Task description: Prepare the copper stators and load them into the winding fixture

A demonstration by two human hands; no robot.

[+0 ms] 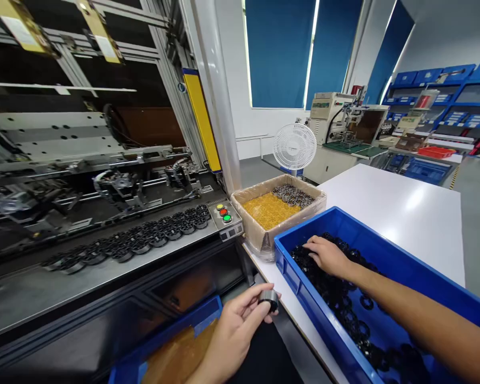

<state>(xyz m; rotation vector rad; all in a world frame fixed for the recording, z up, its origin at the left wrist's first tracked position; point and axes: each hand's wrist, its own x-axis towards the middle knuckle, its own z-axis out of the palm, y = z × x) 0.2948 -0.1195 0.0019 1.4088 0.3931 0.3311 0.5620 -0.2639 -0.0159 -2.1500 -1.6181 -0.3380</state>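
My left hand (pixel 244 320) pinches a grey metal ring with a black insert (pixel 269 300) between thumb and fingers, in front of the table edge. To the right, my right hand (pixel 328 256) reaches into a deep blue bin (pixel 384 250). Its fingers are bent and apart, with the tips at a heap of small black ring-shaped parts (pixel 350 314). Whether a part touches the fingertips is hard to make out. Along the machine's metal ledge, several rows of black-and-grey rings (pixel 140 240) stand close together.
A plastic-lined carton (pixel 260 234) with yellow material and grey rings stands behind the bin. A button box (pixel 225 216) sits at the ledge's end. Below, a blue crate (pixel 208 314) holds brown sheet. Beyond are a white fan (pixel 295 146) and a white table (pixel 416 208).
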